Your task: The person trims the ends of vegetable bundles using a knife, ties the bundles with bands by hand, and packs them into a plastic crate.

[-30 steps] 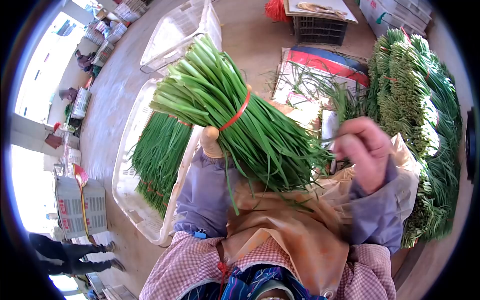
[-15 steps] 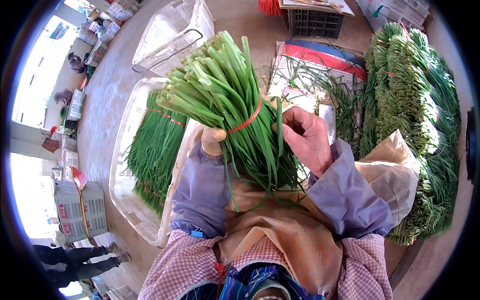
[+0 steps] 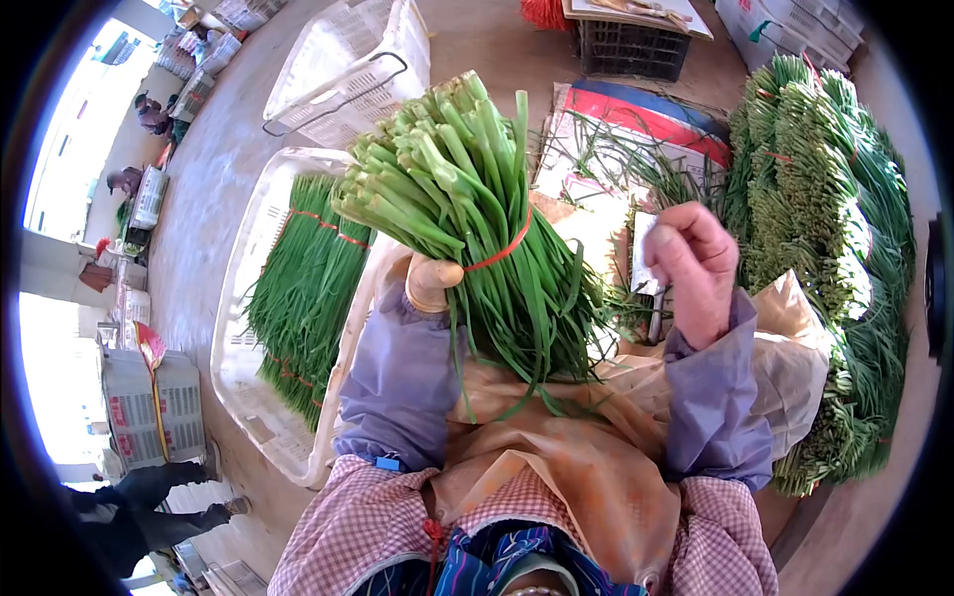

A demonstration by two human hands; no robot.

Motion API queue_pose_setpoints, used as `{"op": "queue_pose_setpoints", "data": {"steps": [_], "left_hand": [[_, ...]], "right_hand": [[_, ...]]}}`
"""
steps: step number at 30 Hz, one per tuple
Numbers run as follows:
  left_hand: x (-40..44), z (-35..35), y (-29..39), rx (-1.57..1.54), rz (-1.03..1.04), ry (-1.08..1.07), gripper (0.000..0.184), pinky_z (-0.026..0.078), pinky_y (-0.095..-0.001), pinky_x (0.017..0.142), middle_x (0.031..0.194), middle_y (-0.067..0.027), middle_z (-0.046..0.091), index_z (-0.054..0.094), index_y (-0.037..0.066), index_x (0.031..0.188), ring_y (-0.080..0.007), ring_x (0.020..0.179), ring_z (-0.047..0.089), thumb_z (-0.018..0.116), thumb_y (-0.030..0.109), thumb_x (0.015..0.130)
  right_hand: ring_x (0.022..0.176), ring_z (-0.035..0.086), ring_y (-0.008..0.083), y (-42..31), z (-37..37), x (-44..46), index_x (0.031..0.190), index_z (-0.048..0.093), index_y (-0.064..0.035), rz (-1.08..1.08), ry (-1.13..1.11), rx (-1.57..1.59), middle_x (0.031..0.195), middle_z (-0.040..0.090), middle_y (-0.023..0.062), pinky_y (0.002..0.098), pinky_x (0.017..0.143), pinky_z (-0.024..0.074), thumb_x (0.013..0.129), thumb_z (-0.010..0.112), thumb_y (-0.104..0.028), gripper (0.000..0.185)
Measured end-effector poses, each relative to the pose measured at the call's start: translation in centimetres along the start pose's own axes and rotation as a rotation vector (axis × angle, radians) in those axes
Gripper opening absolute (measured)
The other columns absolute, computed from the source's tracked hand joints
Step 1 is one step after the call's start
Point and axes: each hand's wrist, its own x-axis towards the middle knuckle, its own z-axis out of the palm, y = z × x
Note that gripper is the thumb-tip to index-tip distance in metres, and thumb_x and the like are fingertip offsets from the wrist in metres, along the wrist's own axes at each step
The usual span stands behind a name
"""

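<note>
My left hand [image 3: 431,281] is closed around a thick bunch of garlic chives [image 3: 482,189], with only the thumb side showing and the other fingers hidden. The cut stalk ends point up and to the left, and the leaves hang toward my apron. A red band [image 3: 502,245] circles the bunch. My right hand [image 3: 696,268] is apart from the bunch, fingers curled in with the thumb against them; what they hold, if anything, I cannot make out. Just left of its fingers is a flat, shiny metal piece [image 3: 644,253].
A white crate [image 3: 231,328] with banded chives stands at left, another white crate [image 3: 338,74] behind it. Chives are piled high [image 3: 810,199] at right. Loose leaves litter printed sheets [image 3: 636,124] ahead. A black crate [image 3: 631,50] stands beyond; a person's legs [image 3: 174,497] show lower left.
My right hand has left the leaf at the bunch's right edge and moved right, beside the metal piece. The bunch stays in my left hand, slightly lower and to the right.
</note>
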Motion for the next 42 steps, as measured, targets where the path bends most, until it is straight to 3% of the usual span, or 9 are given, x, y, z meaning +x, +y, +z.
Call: {"op": "queue_pose_setpoints", "data": {"steps": [5, 15, 17, 21, 23, 29, 32, 36, 42], "left_hand": [[-0.1, 0.8, 0.0, 0.031, -0.035, 0.018, 0.105, 0.046, -0.0504, 0.104, 0.142, -0.0232, 0.045, 0.033, -0.002, 0.146, -0.0356, 0.124, 0.053, 0.086, 0.032, 0.063], [0.1, 0.6, -0.3, 0.113, 0.026, -0.139, 0.095, 0.042, -0.0388, 0.105, 0.137, -0.0137, 0.052, 0.038, 0.0, 0.143, -0.0244, 0.123, 0.053, 0.085, 0.024, 0.064], [-0.3, -0.3, -1.0, 0.143, 0.017, -0.111, 0.096, 0.043, -0.0386, 0.105, 0.136, -0.013, 0.054, 0.038, -0.001, 0.143, -0.0244, 0.121, 0.055, 0.087, 0.023, 0.063], [0.0, -0.1, -1.4, 0.222, 0.001, -0.1, 0.097, 0.042, -0.0375, 0.105, 0.134, -0.0117, 0.055, 0.039, -0.002, 0.141, -0.0229, 0.12, 0.055, 0.089, 0.021, 0.061], [0.3, 0.8, -1.3, 0.324, 0.004, -0.073, 0.096, 0.042, -0.0366, 0.105, 0.133, -0.0109, 0.056, 0.04, -0.003, 0.141, -0.0224, 0.121, 0.055, 0.09, 0.015, 0.061], [1.8, 3.7, -1.3, 0.56, -0.035, 0.105, 0.094, 0.045, -0.0345, 0.103, 0.134, -0.0111, 0.054, 0.035, 0.001, 0.141, -0.0196, 0.121, 0.054, 0.088, 0.004, 0.064], [1.8, 4.0, -1.3, 0.535, -0.05, 0.134, 0.095, 0.046, -0.036, 0.103, 0.135, -0.0122, 0.054, 0.033, 0.002, 0.142, -0.0197, 0.123, 0.053, 0.089, 0.006, 0.065], [1.5, 2.6, -1.8, 0.81, -0.11, 0.068, 0.105, 0.044, -0.035, 0.105, 0.134, -0.0139, 0.054, 0.03, -0.003, 0.145, -0.0194, 0.123, 0.053, 0.091, 0.01, 0.062], [2.2, 4.8, -2.4, 0.655, -0.245, -0.024, 0.108, 0.043, -0.0339, 0.105, 0.132, -0.0137, 0.055, 0.028, -0.004, 0.147, -0.0189, 0.122, 0.053, 0.091, 0.012, 0.061]], "right_hand": [[0.063, 0.051, 0.0065, -0.2, 2.4, -0.8, 0.09, 0.063, 0.0013, 0.005, -0.264, -0.634, 0.069, 0.058, 0.0001, 0.0238, 0.055, 0.0413, 0.093, 0.064, -0.011, 0.013], [0.052, 0.045, 0.0086, 2.8, 1.4, -0.5, 0.076, 0.055, -0.0026, 0.346, -0.529, 0.458, 0.063, 0.053, 0.0029, 0.0268, 0.048, 0.0352, 0.093, 0.06, -0.007, 0.018], [0.049, 0.044, 0.0112, 0.7, 0.9, -0.7, 0.076, 0.055, -0.0007, 0.138, -0.683, 0.655, 0.062, 0.053, 0.005, 0.0302, 0.046, 0.0342, 0.092, 0.06, -0.008, 0.018], [0.059, 0.056, 0.0199, -0.7, -1.2, 0.6, 0.104, 0.061, 0.0009, -0.031, -0.392, -0.539, 0.071, 0.06, 0.0108, 0.0342, 0.056, 0.0443, 0.086, 0.069, -0.012, 0.023], [0.095, 0.062, 0.0243, 1.3, -1.8, 0.6, 0.131, 0.051, -0.0029, -0.212, -0.081, -1.123, 0.105, 0.064, 0.0163, 0.0383, 0.085, 0.0477, 0.078, 0.077, -0.009, 0.059], [0.135, 0.04, 0.0379, 12.1, 2.7, -2.3, 0.153, 0.016, -0.0054, 0.057, -0.374, -0.489, 0.148, 0.036, 0.023, 0.043, 0.112, 0.0344, 0.067, 0.088, -0.02, 0.113], [0.123, 0.051, 0.034, 12.0, -1.3, -2.0, 0.141, 0.041, -0.0034, 0.26, -0.594, -0.599, 0.132, 0.051, 0.0213, 0.0409, 0.1, 0.0441, 0.069, 0.087, -0.015, 0.086], [0.094, 0.063, 0.0147, 3.1, -3.2, 2.8, 0.122, 0.061, -0.0016, -0.106, 0.104, -0.259, 0.104, 0.068, 0.0067, 0.0316, 0.083, 0.0525, 0.09, 0.061, 0.001, 0.032], [0.078, 0.063, 0.0195, -4.4, 0.4, 7.9, 0.1, 0.066, -0.0007, -0.675, -0.346, -0.938, 0.084, 0.064, 0.0117, 0.0319, 0.071, 0.0505, 0.083, 0.069, -0.005, 0.018]]}}
